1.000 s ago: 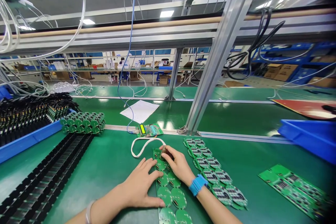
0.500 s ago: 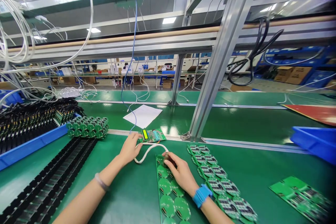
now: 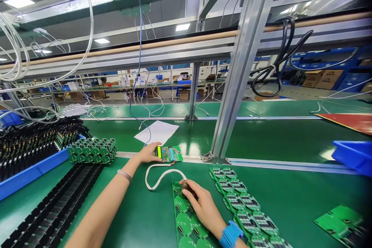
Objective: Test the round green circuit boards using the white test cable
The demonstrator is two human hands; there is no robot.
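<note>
My left hand (image 3: pixel 149 152) reaches to the far side of the bench, its fingers closed around the left end of a green circuit board (image 3: pixel 176 155) with a lit yellow-green display. From that board a white sleeved cable (image 3: pixel 159 180) curves to a brownish probe head (image 3: pixel 184 187). My right hand (image 3: pixel 202 203) pinches this probe head, wearing a blue wristband. Directly under it lies a panel of round green circuit boards (image 3: pixel 184 223); the probe's underside is hidden, so its contact with the board cannot be made out.
To the right lie a second panel of round boards (image 3: pixel 236 201) and another green board (image 3: pixel 338 223). At left are a stack of boards (image 3: pixel 92 150), black slotted rails (image 3: pixel 55 205) and a blue bin (image 3: pixel 35 170). A metal post (image 3: pixel 236 69) rises behind.
My left hand has moved from near the cable onto the display board's left end. The right hand still holds the probe head at the panel's far end. The view has shifted slightly.
</note>
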